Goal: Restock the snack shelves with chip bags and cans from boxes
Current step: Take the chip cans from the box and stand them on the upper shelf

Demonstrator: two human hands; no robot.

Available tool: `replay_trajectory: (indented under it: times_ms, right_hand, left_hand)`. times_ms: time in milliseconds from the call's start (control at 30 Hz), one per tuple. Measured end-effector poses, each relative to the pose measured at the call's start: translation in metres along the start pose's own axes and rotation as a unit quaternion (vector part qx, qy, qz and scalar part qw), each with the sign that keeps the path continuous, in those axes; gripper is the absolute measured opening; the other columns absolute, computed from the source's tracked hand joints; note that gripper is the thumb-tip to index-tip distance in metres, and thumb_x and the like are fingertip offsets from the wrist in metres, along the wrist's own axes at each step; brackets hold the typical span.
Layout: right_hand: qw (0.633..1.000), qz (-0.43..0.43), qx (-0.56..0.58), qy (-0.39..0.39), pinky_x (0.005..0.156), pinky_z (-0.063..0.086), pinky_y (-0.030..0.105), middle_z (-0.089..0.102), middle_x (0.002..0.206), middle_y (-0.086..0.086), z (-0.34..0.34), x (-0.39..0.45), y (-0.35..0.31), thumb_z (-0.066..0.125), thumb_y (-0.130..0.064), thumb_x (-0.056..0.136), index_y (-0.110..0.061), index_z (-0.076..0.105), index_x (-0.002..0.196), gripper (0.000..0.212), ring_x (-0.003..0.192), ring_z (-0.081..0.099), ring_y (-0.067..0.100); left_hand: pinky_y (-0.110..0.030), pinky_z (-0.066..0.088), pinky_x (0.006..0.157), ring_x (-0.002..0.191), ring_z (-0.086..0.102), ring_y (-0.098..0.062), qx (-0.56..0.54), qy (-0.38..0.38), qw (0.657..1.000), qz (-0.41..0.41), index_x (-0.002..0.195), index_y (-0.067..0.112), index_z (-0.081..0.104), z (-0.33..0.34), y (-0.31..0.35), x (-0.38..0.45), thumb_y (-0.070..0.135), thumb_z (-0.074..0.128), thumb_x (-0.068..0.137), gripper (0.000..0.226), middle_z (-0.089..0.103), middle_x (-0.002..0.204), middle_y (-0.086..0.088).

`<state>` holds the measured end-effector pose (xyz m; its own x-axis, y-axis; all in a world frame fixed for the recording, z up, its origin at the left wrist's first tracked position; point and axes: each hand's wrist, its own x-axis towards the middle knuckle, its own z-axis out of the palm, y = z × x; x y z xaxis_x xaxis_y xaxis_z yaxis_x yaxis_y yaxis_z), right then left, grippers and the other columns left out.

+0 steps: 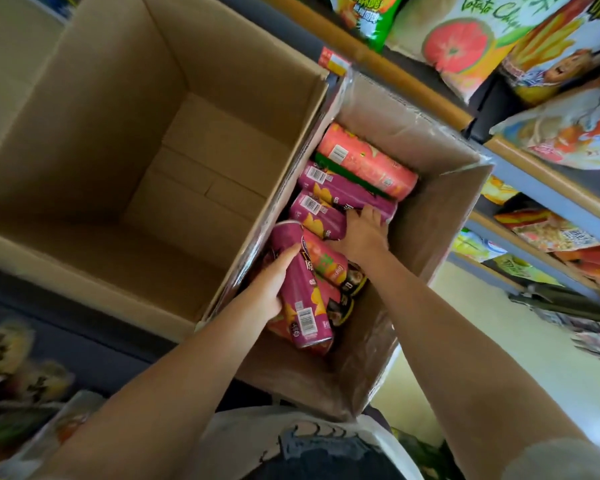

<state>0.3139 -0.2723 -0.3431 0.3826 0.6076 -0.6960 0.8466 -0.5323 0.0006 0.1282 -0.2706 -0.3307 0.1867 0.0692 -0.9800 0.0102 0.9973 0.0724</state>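
Note:
A smaller cardboard box [440,216] in the middle holds several chip cans lying on their sides. My left hand [272,282] grips a purple chip can [300,299] near the box's front left, its thumb along the can's side. My right hand [362,233] reaches deeper in, fingers curled over another purple can [312,216]. Behind them lie one more purple can [340,190] and a salmon-pink can [368,161]. A pink-orange can [324,265] lies under my hands.
A large empty cardboard box [125,140] stands open to the left, touching the smaller one. Shelves [520,174] of chip bags [465,39] run along the right and top. More bags lie blurred at the lower left. Pale floor shows to the right.

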Motion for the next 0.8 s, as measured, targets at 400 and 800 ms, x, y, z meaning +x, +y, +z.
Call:
replay_trajectory:
  times_ms: [400,800]
  right_hand:
    - [0.855,0.087,0.510,-0.042,0.088,0.059,0.044,0.072,0.109,0.001,-0.028,-0.066,0.007,0.076,-0.062,0.062,-0.026,0.061,0.119,0.069,0.091,0.072,0.021]
    - [0.768,-0.198,0.590,0.151,0.095,0.051,0.020,0.060,0.132,-0.015,-0.161,-0.185,0.094,0.038,-0.017,0.108,-0.024,0.039,0.148,0.040,0.115,0.059,-0.005]
  left_hand:
    - [-0.034,0.059,0.059,0.082,0.074,-0.026,0.029,-0.061,0.998,0.013,0.124,0.017,0.062,0.017,0.014,-0.040,0.052,0.068,0.087,0.052,0.076,0.104,-0.014]
    - [-0.044,0.054,0.092,0.087,0.074,-0.026,0.073,-0.192,0.956,0.211,0.092,0.020,0.081,0.127,0.058,-0.192,0.055,0.053,0.094,0.045,0.077,0.103,-0.011]
